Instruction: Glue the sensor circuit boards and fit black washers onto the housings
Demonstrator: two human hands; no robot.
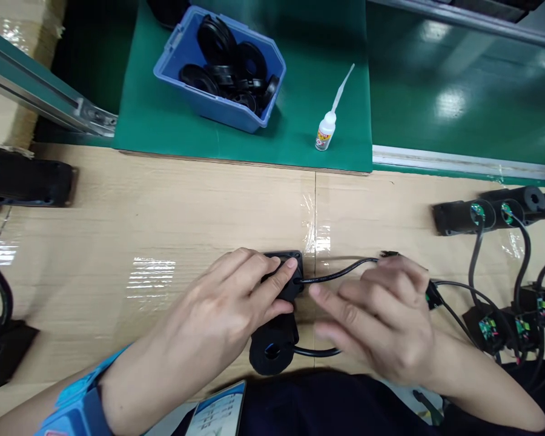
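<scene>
My left hand (240, 287) grips a black housing (290, 287) on the cardboard-covered bench, its fingers bent over the top. A black cable (331, 277) leaves the housing's right side and passes behind my right hand (381, 315). That hand hovers over the cable, slightly blurred, with index finger and thumb apart and the other fingers curled; I see nothing held in it. Just below my left fingers lies a second black tube-shaped housing (272, 348) with a round hole in its end and its own cable (318, 351).
A blue bin (218, 106) of black rings stands on the green mat (295, 145), left of a small white bottle (326, 130) with a long nozzle. Several wired black housings (463, 218) and small boxes with circuit boards (485, 327) lie right. Another housing (31, 181) lies left.
</scene>
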